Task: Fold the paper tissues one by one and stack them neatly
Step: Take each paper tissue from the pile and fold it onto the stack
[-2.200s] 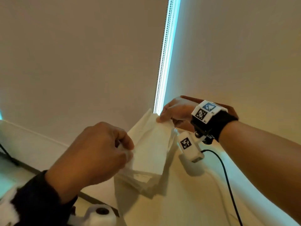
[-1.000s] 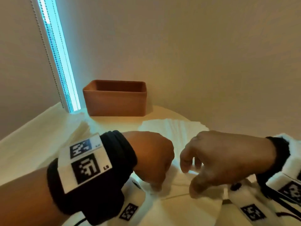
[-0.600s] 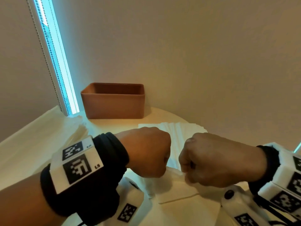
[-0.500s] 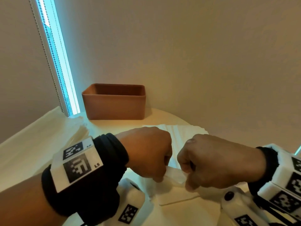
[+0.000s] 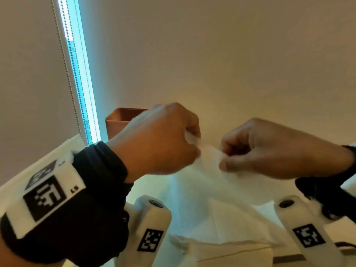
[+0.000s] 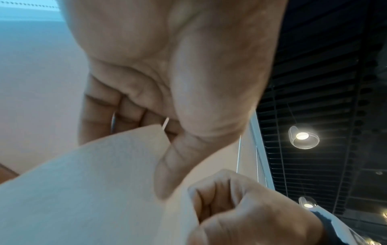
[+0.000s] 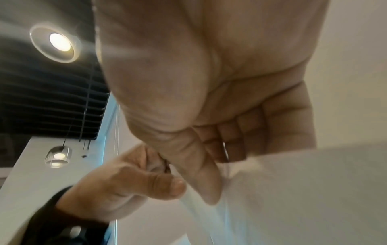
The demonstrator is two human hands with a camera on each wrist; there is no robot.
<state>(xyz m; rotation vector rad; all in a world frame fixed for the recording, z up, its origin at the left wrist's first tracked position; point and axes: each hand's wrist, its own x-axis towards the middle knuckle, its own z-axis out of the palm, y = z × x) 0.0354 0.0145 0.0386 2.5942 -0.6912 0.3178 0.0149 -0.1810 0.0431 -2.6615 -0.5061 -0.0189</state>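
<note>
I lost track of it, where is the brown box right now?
In the head view the brown box sits at the back left of the table, beside the window strip, mostly hidden behind the left hand.

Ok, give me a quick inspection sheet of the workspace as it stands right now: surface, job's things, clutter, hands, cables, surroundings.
Surface: pale table top, only partly in view.
Job's things: one tissue lifted off the table, pinched at its top edge by both hands; more white tissues lie below it, stack shape unclear.
Clutter: brown box at the back, beside the blind; contents hidden.
Hands: left hand and right hand close together, each with thumb and fingers pinching the tissue.
Cables: a dark cable end at the right edge, near the right wrist camera.
Surroundings: closed blind with a bead chain and a strip of daylight; ceiling lamps in the wrist views.
</note>
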